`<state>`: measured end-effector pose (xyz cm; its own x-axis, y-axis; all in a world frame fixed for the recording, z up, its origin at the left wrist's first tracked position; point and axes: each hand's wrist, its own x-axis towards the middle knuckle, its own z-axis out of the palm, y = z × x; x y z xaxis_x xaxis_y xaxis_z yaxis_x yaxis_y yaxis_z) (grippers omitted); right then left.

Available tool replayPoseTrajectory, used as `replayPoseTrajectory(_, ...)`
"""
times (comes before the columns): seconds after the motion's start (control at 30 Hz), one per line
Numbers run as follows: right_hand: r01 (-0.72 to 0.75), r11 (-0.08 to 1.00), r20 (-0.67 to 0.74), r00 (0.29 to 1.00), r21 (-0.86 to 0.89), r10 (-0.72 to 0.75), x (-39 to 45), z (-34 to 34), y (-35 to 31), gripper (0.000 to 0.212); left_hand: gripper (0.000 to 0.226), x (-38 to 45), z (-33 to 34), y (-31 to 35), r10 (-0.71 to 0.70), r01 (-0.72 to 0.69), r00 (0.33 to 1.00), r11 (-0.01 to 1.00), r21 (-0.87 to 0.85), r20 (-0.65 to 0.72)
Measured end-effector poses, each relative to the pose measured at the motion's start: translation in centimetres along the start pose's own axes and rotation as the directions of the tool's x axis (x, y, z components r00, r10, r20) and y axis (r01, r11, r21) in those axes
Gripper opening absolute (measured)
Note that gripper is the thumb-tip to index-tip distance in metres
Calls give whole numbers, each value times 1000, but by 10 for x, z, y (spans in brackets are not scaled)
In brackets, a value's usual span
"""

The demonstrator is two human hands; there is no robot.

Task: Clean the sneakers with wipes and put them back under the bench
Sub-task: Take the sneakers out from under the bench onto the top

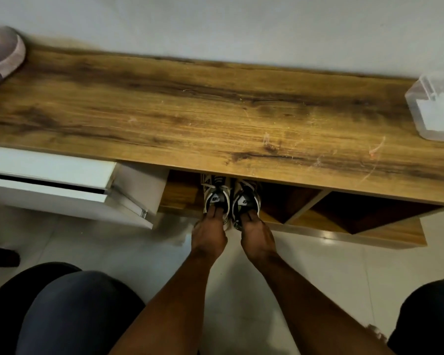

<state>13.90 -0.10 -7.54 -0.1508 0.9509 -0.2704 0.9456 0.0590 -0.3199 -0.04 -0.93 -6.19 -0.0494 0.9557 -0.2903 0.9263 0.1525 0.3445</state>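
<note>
Two black-and-white sneakers stand side by side on the shelf under the wooden bench [215, 111], heels toward me. My left hand [208, 234] grips the heel of the left sneaker [215, 196], with fingers hooked inside its opening. My right hand [256, 234] grips the heel of the right sneaker [245, 198] the same way. The toes of both sneakers are hidden beneath the bench top. A clear plastic box of white wipes [436, 108] sits on the bench at the far right.
A white drawer unit [62, 185] stands under the bench's left part. Open wooden compartments [344, 213] lie to the right of the sneakers. A pale shoe [0, 57] rests on the bench's left end. My knees frame a glossy tiled floor [318, 278].
</note>
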Motion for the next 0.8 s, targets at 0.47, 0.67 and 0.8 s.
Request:
replayPoseTrajectory(0.47, -660, 538, 195, 708, 524, 678, 18, 1, -4, 97, 84, 33, 13, 12, -685, 606, 716, 515, -606, 133)
replayPoseTrajectory(0.67, -657, 345, 322, 677, 670, 662, 29, 19, -5, 70, 59, 53, 57, 0, -687, 547, 673, 211, -810, 276)
replayPoseTrajectory(0.8, -673, 282, 375, 655, 684, 656, 27, 16, -7, 65, 41, 61, 69, -10, -673, 494, 653, 30, -869, 349)
